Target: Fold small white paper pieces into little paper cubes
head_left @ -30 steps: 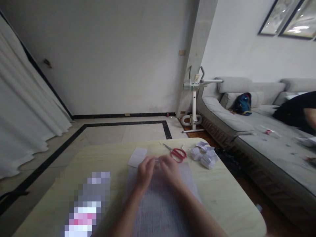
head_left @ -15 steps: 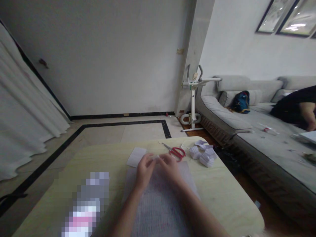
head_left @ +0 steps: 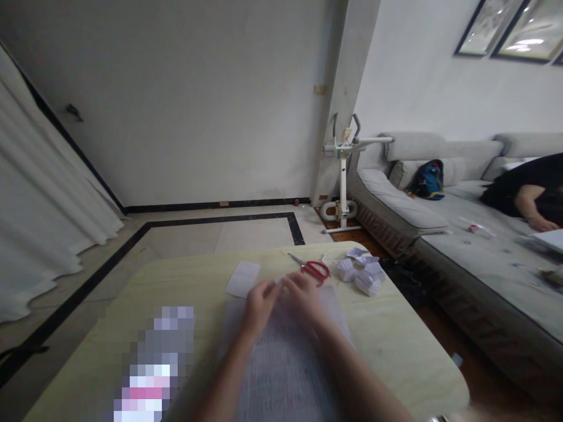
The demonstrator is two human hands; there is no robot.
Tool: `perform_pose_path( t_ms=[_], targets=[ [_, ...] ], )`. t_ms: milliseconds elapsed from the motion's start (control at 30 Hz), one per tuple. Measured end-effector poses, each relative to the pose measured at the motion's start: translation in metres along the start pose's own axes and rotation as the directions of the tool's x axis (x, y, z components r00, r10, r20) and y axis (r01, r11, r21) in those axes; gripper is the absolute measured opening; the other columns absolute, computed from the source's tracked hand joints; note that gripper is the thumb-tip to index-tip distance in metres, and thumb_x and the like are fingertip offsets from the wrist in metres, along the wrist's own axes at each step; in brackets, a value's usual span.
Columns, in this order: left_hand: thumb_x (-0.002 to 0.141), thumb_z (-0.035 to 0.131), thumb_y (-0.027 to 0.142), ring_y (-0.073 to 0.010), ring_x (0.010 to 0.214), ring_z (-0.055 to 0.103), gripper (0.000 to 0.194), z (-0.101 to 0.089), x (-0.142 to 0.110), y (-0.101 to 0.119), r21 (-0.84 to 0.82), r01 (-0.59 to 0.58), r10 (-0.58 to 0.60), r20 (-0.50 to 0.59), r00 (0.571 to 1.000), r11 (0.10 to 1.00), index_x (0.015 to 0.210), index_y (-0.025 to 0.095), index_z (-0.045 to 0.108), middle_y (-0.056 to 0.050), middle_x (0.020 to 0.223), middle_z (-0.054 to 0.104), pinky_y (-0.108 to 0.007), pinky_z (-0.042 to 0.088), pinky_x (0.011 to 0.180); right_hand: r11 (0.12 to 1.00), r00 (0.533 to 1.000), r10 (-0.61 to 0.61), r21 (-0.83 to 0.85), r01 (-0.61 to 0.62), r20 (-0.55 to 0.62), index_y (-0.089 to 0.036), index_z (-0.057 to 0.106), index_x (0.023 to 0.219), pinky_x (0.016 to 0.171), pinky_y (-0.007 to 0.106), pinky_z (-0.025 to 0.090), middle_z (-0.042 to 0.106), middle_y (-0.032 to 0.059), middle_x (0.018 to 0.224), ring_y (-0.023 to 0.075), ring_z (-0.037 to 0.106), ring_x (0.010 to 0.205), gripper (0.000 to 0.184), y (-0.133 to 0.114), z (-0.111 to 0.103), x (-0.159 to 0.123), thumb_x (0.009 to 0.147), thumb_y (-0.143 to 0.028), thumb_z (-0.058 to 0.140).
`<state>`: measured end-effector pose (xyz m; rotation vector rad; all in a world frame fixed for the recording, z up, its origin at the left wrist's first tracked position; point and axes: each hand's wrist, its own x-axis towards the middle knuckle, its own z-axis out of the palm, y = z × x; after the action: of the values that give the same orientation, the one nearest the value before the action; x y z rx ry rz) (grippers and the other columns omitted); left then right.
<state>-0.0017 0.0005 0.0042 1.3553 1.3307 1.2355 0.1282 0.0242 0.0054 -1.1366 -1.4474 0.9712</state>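
Two hands: the left hand (head_left: pixel 258 306) and the right hand (head_left: pixel 303 296) meet fingertip to fingertip over the far end of the lined sheet (head_left: pixel 285 363); a small bit of white paper shows between the fingertips, too blurred to make out.
Grip: both hands have their fingers curled in toward that spot; whether either grip is closed on the paper I cannot tell.
Lined sheet: lies flat on the tabletop (head_left: pixel 396 340), under both hands and forearms, reaching toward the near edge.
White slip (head_left: pixel 243 279): flat on the tabletop just beyond the sheet's far left corner, near the left hand but apart from it.
Scissors (head_left: pixel 313 269): red handles, just beyond the sheet's far right corner, close beside the right hand's knuckles.
Folded paper pieces (head_left: pixel 363 271): a small white heap to the right of the sheet, past the scissors, near the tabletop's far right edge.
Blurred-out patch (head_left: pixel 153 363): left of the sheet, near the left forearm; what it is cannot be told.
Sofa (head_left: pixel 440 234): well to the right of the sheet, off the tabletop; another person's arm (head_left: pixel 534 202) rests on it.
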Motion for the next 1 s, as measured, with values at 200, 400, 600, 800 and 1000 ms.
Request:
perform_pose_path(
  t_ms=[200,400,600,800,1000],
  targets=[
    [0.078,0.057,0.044,-0.0159,0.063,0.061,0.033,-0.001,0.0,0.005,-0.051,0.022,-0.02,0.033,0.999,0.998,0.073,0.013,0.066,-0.003,0.068,0.066,-0.024,0.045,0.058,0.992,0.996,0.084,0.088,-0.087,0.033,-0.017,0.063,0.069,0.052,0.024,0.042,0.061,0.0015,0.063,0.0149,0.055,0.058,0.017,0.006,0.0,0.0,0.079,-0.029,0.056],
    [0.081,0.053,0.042,-0.0145,0.059,0.058,0.032,0.0,-0.001,0.002,0.004,-0.011,0.011,0.069,0.998,1.0,0.073,0.013,0.064,-0.002,0.065,0.063,-0.023,0.043,0.056,0.967,0.977,0.156,0.179,-0.181,0.142,-0.017,0.063,0.073,0.049,0.023,0.04,0.059,0.0006,0.06,0.0138,0.053,0.054,0.021,0.007,-0.003,0.0,0.079,-0.036,0.056],
    [0.081,0.052,0.043,-0.0162,0.064,0.059,0.031,0.003,-0.004,-0.005,0.074,-0.07,0.065,0.071,0.995,0.995,0.078,0.014,0.064,-0.003,0.07,0.065,-0.024,0.044,0.058,0.993,0.995,0.084,0.084,-0.088,0.06,-0.016,0.063,0.068,0.053,0.024,0.039,0.059,0.0011,0.063,0.0144,0.052,0.058,0.02,0.0,-0.008,0.002,0.076,-0.034,0.059],
    [0.079,0.055,0.043,-0.0169,0.066,0.06,0.031,0.002,-0.003,-0.002,0.077,-0.057,0.055,0.029,0.998,0.995,0.079,0.014,0.066,-0.004,0.072,0.067,-0.024,0.045,0.059,0.985,0.99,0.137,0.103,-0.139,0.021,-0.018,0.061,0.068,0.05,0.025,0.036,0.055,0.0012,0.061,0.0154,0.05,0.056,0.022,0.006,-0.006,0.003,0.077,-0.038,0.057],
    [0.081,0.054,0.04,-0.0159,0.065,0.06,0.027,-0.001,-0.004,0.0,0.11,-0.093,0.094,-0.008,0.996,0.99,0.08,0.015,0.065,-0.003,0.071,0.066,-0.023,0.045,0.06,0.97,0.985,0.162,0.174,-0.17,0.062,-0.02,0.057,0.068,0.05,0.025,0.036,0.05,-0.0014,0.059,0.0136,0.047,0.053,0.023,0.01,-0.004,0.001,0.079,-0.04,0.055]
  ],
)
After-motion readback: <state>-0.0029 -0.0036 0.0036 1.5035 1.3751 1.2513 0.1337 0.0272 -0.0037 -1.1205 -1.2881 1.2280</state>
